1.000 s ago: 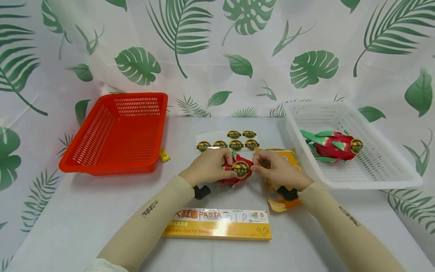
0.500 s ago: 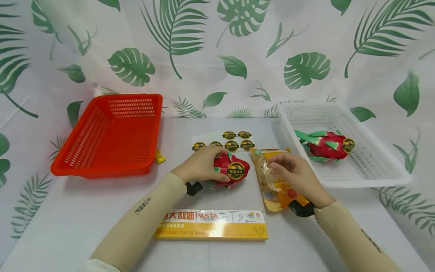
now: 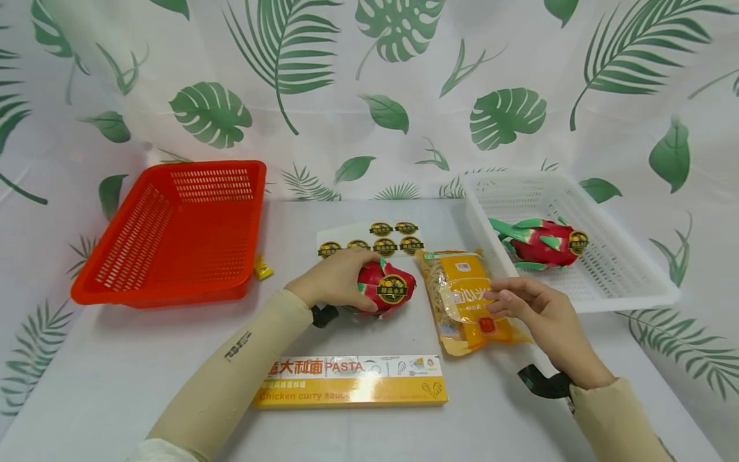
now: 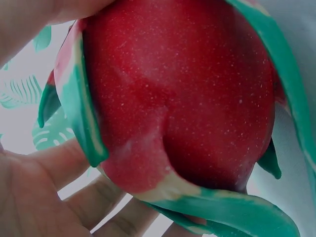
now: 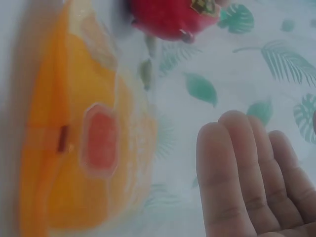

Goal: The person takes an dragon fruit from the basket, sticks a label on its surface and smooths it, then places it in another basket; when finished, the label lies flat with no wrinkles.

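Note:
In the head view my left hand [image 3: 337, 280] grips a dragon fruit [image 3: 375, 277] from its left side, thumb in front and fingers behind. A round black-and-gold sticker [image 3: 392, 289] sits on the fruit's front. Up close in the left wrist view, the red dragon fruit [image 4: 187, 98] with green-tipped scales lies between thumb and fingers. My right hand [image 3: 543, 321] holds nothing; its fingers are loosely extended over the right edge of an orange snack bag [image 3: 462, 301]. The right wrist view shows those fingers [image 5: 222, 182] straight, beside the orange bag [image 5: 89, 197].
A sheet of several stickers [image 3: 369, 240] lies behind the fruit. A red basket [image 3: 167, 295] stands left, a small yellow packet [image 3: 263, 267] beside it. At right, a white basket [image 3: 629, 305] holds another stickered dragon fruit [image 3: 543, 244]. A pasta box [image 3: 352, 391] lies in front.
My right hand has left the fruit's sticker and moved right, past the orange bag, its fingers straightening. The left hand keeps its hold on the fruit. The whole view shifts slightly left.

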`<state>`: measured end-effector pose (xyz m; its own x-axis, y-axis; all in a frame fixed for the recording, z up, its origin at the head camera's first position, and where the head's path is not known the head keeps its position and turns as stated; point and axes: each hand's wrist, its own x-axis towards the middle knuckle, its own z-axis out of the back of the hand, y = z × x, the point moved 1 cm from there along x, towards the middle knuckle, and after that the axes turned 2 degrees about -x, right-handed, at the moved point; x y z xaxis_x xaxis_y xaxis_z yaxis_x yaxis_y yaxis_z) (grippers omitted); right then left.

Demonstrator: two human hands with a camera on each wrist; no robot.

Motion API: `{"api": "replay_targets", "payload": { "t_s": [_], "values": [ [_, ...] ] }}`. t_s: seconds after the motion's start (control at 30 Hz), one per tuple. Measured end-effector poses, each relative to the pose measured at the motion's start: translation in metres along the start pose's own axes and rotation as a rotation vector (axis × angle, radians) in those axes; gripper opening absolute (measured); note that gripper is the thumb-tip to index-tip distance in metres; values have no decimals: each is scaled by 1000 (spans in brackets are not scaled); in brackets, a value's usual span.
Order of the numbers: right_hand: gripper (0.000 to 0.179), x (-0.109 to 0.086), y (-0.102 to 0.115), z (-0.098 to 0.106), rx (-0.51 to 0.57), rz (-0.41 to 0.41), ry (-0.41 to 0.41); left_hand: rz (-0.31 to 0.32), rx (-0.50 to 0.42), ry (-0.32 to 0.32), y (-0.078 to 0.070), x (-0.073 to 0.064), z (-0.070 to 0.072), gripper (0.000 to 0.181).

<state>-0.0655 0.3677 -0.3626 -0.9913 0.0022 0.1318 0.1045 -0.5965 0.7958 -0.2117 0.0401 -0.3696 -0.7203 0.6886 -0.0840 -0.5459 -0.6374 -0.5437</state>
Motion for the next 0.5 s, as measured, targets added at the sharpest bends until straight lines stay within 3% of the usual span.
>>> {"api": "replay_targets", "payload": {
  "t_s": [0.3, 0.4, 0.5],
  "values": [
    [33, -38, -23, 24, 34, -62, -51, 11, 13, 24, -2, -2, -3, 97],
    [29, -47, -37, 33, 136, -79, -88, 19, 19, 19, -1, -2, -4, 99],
    [23, -54, -53, 41, 340, -94, -122, 26, 20, 15, 0, -2, -5, 100]
  ]
}}
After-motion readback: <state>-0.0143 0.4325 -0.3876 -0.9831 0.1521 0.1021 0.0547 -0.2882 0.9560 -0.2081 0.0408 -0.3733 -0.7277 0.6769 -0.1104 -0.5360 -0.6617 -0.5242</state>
